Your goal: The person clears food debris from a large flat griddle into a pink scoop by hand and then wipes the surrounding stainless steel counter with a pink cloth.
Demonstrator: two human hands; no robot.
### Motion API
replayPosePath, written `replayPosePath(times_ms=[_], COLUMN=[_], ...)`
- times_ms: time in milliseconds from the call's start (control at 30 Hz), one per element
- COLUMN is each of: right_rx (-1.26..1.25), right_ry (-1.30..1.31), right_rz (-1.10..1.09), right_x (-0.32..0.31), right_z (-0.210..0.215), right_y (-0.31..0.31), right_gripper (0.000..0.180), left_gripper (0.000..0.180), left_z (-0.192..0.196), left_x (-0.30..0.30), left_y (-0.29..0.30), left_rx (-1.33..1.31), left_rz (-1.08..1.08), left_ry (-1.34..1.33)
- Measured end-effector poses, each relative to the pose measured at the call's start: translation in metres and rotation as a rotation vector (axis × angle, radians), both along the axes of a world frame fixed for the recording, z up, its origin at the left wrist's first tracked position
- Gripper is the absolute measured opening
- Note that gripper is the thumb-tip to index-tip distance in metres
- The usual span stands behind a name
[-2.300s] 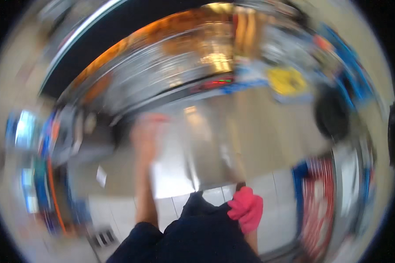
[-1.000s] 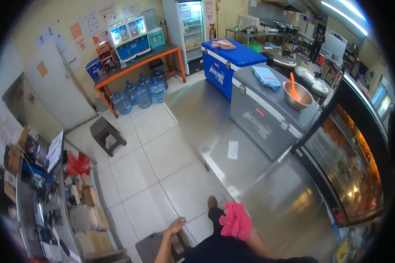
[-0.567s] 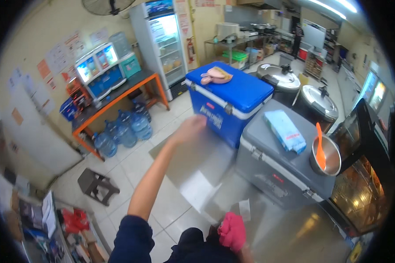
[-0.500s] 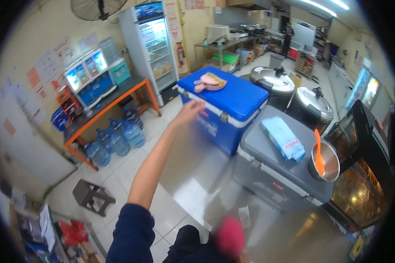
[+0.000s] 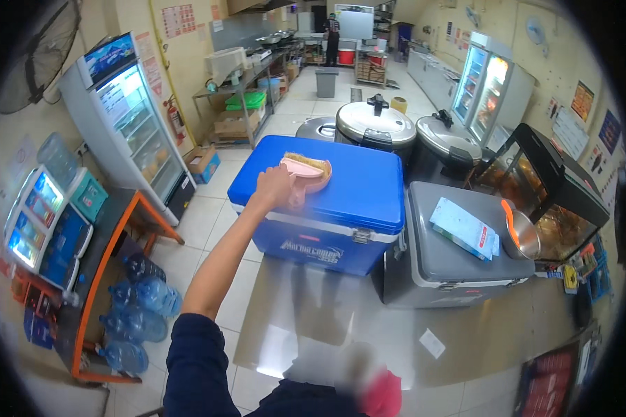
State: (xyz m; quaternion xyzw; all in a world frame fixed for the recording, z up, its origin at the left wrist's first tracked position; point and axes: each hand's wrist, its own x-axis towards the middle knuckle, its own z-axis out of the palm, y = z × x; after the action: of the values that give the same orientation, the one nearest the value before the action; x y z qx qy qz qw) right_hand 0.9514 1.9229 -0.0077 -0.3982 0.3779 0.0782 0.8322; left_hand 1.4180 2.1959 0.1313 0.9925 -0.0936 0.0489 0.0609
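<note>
My left hand [image 5: 275, 186] reaches over the top of a blue cooler box [image 5: 358, 167], its fingers closed at the handle end of a small pink hand brush [image 5: 303, 167]. Tan bristles show along the brush's far edge. A matching pink dustpan [image 5: 316, 182] lies under and beside it on the lid, its handle partly behind my hand. My right hand is not visible. Low in the picture, a blurred pink thing [image 5: 382, 395] shows near my body; I cannot make out what it is.
Right of the blue cooler stands a grey cooler [image 5: 424, 236] bearing a light blue packet [image 5: 464, 228] and a steel bowl [image 5: 525, 240] with an orange spoon [image 5: 510, 219]. Large cookers [image 5: 375, 125] stand behind. Water bottles [image 5: 142, 306] sit under the left table. A person [image 5: 332, 42] stands far back.
My left hand has moved from the front of the blue cooler onto its lid and closed at the pink brush. The view has turned to the left-leaning side less, bringing the coolers more upright.
</note>
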Motion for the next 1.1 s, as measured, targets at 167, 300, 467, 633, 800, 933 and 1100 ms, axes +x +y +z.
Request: replayPosePath(times_ms=[167, 300, 467, 633, 800, 933, 1100], right_rx=[0.006, 0.112, -0.176, -0.120, -0.306, -0.047, -0.148], right_ry=[-0.061, -0.164, 0.066, 0.070, 0.064, 0.084, -0.011], right_rz=[-0.332, -0.258, -0.135, -0.445, -0.366, -0.522, -0.395], right_x=[-0.001, -0.032, -0.033, -0.025, -0.028, -0.026, -0.038], right_z=[0.013, -0.047, -0.039, -0.024, -0.025, -0.008, -0.008], right_y=[0.076, 0.081, 0.102, 0.125, 0.123, 0.124, 0.111], right_gripper=[0.022, 0.022, 0.015, 0.027, 0.031, 0.027, 0.023], left_gripper=[0.042, 0.037, 0.035, 0.033, 0.031, 0.031, 0.048], left_z=[0.013, -0.009, -0.030, -0.028, -0.054, -0.077, -0.041], left_x=[0.003, 0.005, 0.017, 0.015, -0.015, -0.019, -0.057], left_y=[0.023, 0.002, -0.038, -0.079, -0.155, -0.154, -0.092], left_rx=[-0.141, -0.255, -0.325, -0.354, -0.169, -0.361, -0.486], left_rz=[-0.145, -0.286, -0.410, -0.419, -0.473, -0.270, -0.264], left_ry=[-0.116, -0.286, -0.427, -0.384, -0.264, -0.288, -0.617])
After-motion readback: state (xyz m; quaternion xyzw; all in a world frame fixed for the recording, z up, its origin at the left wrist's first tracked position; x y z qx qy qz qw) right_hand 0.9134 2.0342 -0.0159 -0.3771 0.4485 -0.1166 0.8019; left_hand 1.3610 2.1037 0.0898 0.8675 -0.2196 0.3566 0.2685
